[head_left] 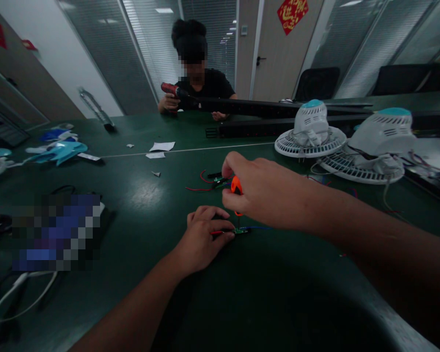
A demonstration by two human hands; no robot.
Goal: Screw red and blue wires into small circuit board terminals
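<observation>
A small green circuit board (242, 230) lies on the dark green table, with a red wire at its left and a blue wire (258, 228) running off to the right. My left hand (207, 234) pinches the board's left end between thumb and fingers. Above it, my right hand (260, 190) grips an orange and black screwdriver (236, 186), held upright with its thin shaft down at the board. Just beyond my hands lie more small boards (219, 182) with red wires, partly hidden by my right hand.
White fan housings (311, 129) with turquoise tops stand at the right, beside long black bars (249, 128). Across the table a person holds a red power drill (172, 89). Blue fan blades (60, 152), paper scraps (163, 146) and a pixelated device (58, 232) lie leftward.
</observation>
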